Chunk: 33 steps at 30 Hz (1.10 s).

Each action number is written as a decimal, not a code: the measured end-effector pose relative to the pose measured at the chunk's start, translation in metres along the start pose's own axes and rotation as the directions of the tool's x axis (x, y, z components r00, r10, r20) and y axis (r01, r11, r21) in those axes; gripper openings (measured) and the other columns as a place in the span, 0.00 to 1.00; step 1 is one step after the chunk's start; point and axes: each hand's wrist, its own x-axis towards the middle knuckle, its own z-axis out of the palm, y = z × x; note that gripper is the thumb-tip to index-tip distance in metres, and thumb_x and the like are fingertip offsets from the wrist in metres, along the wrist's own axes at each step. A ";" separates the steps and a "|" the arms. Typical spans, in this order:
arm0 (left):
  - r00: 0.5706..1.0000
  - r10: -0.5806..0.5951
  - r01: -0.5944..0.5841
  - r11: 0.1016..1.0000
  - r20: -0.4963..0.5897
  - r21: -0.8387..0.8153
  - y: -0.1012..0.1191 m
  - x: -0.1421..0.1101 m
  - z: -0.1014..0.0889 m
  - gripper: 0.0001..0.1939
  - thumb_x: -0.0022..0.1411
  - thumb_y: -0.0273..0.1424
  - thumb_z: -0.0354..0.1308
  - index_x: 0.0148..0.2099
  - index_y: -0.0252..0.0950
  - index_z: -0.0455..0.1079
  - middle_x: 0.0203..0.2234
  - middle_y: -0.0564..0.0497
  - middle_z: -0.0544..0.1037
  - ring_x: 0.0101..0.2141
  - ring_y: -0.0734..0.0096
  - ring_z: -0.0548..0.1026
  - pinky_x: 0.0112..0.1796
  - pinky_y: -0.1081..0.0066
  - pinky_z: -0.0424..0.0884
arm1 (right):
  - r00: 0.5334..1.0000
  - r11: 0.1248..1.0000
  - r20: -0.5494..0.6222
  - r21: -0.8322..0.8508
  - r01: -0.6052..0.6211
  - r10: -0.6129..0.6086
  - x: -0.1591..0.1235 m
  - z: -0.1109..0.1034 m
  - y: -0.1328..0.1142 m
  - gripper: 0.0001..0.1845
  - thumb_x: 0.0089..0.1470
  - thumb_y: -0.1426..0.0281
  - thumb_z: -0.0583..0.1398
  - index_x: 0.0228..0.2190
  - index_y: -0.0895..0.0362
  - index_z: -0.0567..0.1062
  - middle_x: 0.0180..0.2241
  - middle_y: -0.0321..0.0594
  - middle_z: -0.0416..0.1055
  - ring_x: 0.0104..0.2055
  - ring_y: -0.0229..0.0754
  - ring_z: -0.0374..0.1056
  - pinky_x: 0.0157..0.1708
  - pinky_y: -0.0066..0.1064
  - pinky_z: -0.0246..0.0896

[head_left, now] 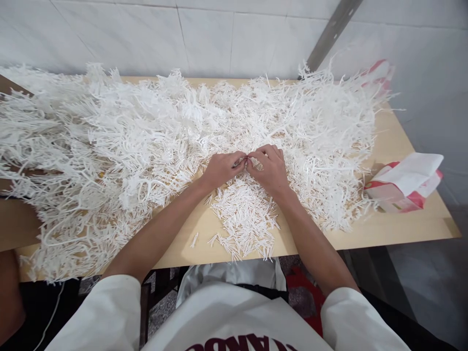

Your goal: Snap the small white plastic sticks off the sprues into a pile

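My left hand point(222, 168) and my right hand point(269, 168) meet fingertip to fingertip over the middle of a wooden table point(395, 229). Both are closed in a pinch on one small white plastic piece point(247, 159) with a reddish spot where the fingers meet. Just below the hands lies a loose heap of short white plastic sticks point(244, 219). Behind and around them spreads a large tangled pile of white branched plastic frames point(120, 141).
A red and white bag point(404, 185) lies at the table's right end, another point(378, 73) behind the pile at the far right. White tiled wall point(204, 34) stands behind the table. A white sack point(230, 275) hangs open under the front edge.
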 end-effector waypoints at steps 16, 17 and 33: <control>0.993 0.120 -0.118 0.977 -0.001 0.175 -0.001 -0.001 0.004 0.09 0.64 0.32 0.51 0.38 0.40 0.73 0.22 0.54 0.78 0.22 0.76 0.71 0.24 0.74 0.58 | 0.939 0.934 0.232 0.191 -0.301 0.255 0.003 -0.007 -0.012 0.03 0.48 0.69 0.57 0.29 0.53 0.66 0.23 0.32 0.70 0.24 0.36 0.65 0.27 0.30 0.57; 0.992 0.125 -0.124 0.976 0.005 0.181 -0.001 -0.002 0.005 0.09 0.64 0.32 0.51 0.38 0.40 0.73 0.22 0.54 0.78 0.22 0.76 0.71 0.24 0.74 0.58 | 0.936 0.928 0.238 0.207 -0.309 0.259 0.004 -0.008 -0.012 0.03 0.48 0.69 0.57 0.29 0.53 0.66 0.23 0.32 0.70 0.24 0.36 0.64 0.27 0.30 0.57; 0.951 0.304 -0.308 0.928 0.048 0.210 0.002 -0.004 0.001 0.10 0.65 0.35 0.50 0.36 0.39 0.72 0.21 0.54 0.77 0.21 0.77 0.70 0.23 0.74 0.54 | 0.923 0.866 0.241 0.338 -0.369 0.300 0.005 -0.008 -0.016 0.07 0.44 0.72 0.56 0.21 0.54 0.61 0.20 0.31 0.64 0.24 0.34 0.59 0.28 0.30 0.55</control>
